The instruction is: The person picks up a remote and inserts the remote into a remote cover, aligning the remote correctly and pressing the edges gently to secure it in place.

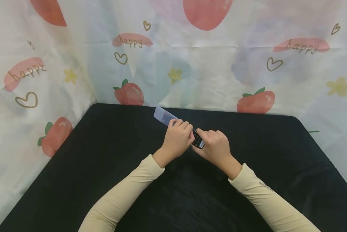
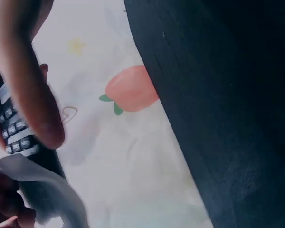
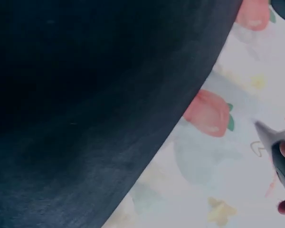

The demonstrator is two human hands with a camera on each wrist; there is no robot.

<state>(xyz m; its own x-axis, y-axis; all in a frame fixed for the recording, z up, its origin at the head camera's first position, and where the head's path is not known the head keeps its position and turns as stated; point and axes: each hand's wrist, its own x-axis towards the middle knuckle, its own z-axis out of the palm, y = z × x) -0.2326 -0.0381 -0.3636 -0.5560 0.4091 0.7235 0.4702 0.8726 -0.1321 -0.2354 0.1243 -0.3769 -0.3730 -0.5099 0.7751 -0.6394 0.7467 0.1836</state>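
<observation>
A black remote control (image 1: 197, 140) with rows of keys and a small white label is held above the table between both hands. My right hand (image 1: 215, 145) grips its near end, thumb and fingers at the edges. A translucent sleeve (image 1: 163, 116) juts out at the far left, and my left hand (image 1: 177, 137) grips it around the remote's middle, hiding where the two overlap. In the left wrist view the keys (image 2: 15, 126) show beside a finger, with a loose edge of the sleeve (image 2: 54, 187) below. The right wrist view catches only the sleeve's pale tip (image 3: 267, 134).
A black cloth covers the table (image 1: 191, 199). Behind and to the left hangs a white curtain (image 1: 208, 74) printed with fruit, hearts and flowers, meeting the table's far edge.
</observation>
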